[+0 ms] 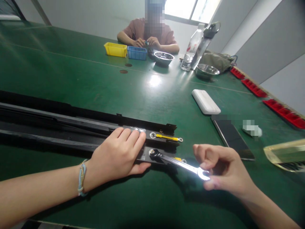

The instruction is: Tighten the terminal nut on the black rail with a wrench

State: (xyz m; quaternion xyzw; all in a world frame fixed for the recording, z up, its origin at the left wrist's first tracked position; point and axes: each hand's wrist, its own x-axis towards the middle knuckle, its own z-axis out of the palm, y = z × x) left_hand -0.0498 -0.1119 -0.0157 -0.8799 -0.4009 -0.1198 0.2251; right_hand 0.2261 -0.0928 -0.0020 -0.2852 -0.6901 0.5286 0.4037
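Observation:
My left hand is wrapped over the end of a long black metal rail, its fingers closed on top and the thumb along the near side. In my right hand the open jaw end of a silver combination wrench is pinched between thumb and fingers. The wrench's ring end sits around a nut near the rail's end. A yellow wire with ring terminals is fastened on the far strip of the rail. Part of a second yellow wire shows behind the wrench.
Across the green table sits a person handling something small. Yellow and blue bins, metal bowls and bottles stand there. At right lie a white power bank, a phone and red trays.

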